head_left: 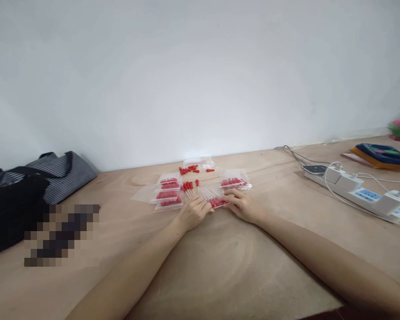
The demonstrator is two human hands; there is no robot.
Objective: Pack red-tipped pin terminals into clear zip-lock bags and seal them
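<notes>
Between my hands lies a clear bag with several red-tipped white sticks in it. My right hand has its fingers closed on the bag's right edge. My left hand rests at the bag's left side, fingers bent together over the lower ends of several loose red-tipped droppers; what its fingertips hold is hidden. Filled bags are piled in overlapping rows to the left, and another filled stack sits to the right. Loose red caps lie behind, by clear bags.
A striped bag and a black cloth item are at the left of the wooden table. On the right are a white power strip with cables, a small black device and stacked coloured packs. A wall stands behind.
</notes>
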